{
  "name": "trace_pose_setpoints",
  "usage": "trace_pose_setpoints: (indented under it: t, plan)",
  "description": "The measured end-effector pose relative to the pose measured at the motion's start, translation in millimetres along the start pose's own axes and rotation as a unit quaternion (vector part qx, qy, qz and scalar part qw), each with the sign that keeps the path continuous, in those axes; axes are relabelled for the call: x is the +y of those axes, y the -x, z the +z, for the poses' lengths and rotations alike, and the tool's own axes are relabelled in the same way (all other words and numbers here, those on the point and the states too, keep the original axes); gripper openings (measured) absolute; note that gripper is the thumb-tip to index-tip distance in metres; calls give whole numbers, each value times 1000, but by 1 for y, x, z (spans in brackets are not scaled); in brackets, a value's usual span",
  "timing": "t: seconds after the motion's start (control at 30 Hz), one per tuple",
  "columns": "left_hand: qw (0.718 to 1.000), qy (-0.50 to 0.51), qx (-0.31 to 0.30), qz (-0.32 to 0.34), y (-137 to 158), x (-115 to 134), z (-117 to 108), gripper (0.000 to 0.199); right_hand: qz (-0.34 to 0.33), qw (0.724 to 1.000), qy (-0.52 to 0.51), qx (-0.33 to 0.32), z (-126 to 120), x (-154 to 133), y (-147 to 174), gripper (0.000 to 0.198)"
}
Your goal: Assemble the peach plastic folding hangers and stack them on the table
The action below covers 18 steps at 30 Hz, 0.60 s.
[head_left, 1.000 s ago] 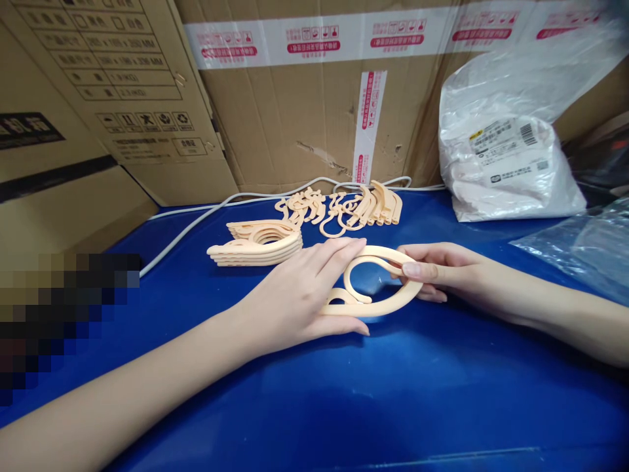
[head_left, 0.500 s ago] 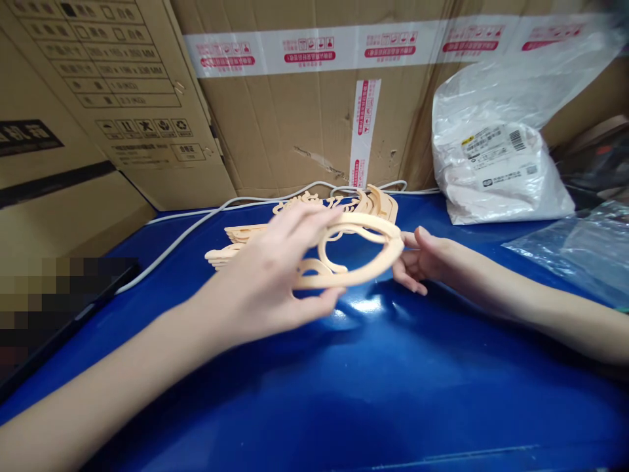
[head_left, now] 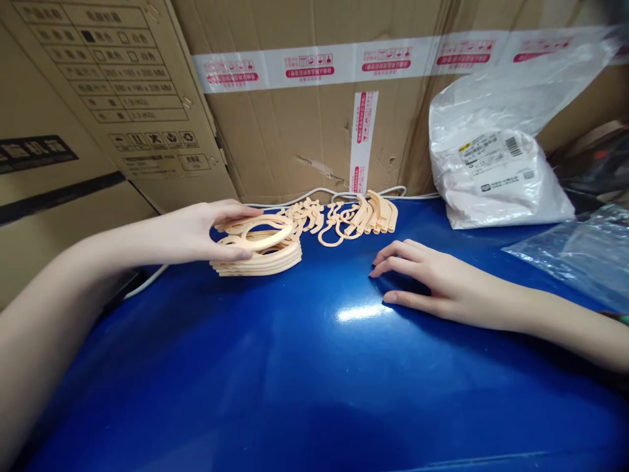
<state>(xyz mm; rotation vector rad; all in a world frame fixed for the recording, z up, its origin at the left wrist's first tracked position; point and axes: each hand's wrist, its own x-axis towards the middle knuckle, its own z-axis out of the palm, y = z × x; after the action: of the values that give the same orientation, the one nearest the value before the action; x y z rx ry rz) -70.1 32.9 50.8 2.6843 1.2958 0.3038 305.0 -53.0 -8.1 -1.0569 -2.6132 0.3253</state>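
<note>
My left hand [head_left: 199,233] grips a beige plastic folded hanger [head_left: 276,240] by its left end, thumb along the near side and fingers over the far side. That hanger lies on top of a neat stack of similar folded hangers [head_left: 260,268], at left of centre on the blue table. My right hand [head_left: 437,285] rests on the table to the right, fingers apart and holding nothing. Behind, between the hands, lie loose beige hooks [head_left: 330,241] and a row of curved hanger arms [head_left: 381,215].
Cardboard boxes [head_left: 295,131] stand along the back and left of the blue table [head_left: 314,380]. A white cable [head_left: 314,192] runs along the back edge. At the right sit a white plastic parcel bag [head_left: 496,170] and a clear plastic bag [head_left: 580,249].
My left hand has carried the hanger left and down onto the stack. My right hand, earlier at the hanger's right end, has come away and lowered to the table.
</note>
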Motion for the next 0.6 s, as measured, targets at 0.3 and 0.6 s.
trace_pose_setpoints:
  t: [0.3, 0.6]
  plan:
    - [998, -48, -11, 32, 2, 14, 1, 57, 5, 1000, 5, -6, -1, -1, 0, 33]
    - [997, -41, -49, -51, -1, 20, 5, 62, 4, 1000, 13, -8, -1, -1, 0, 34]
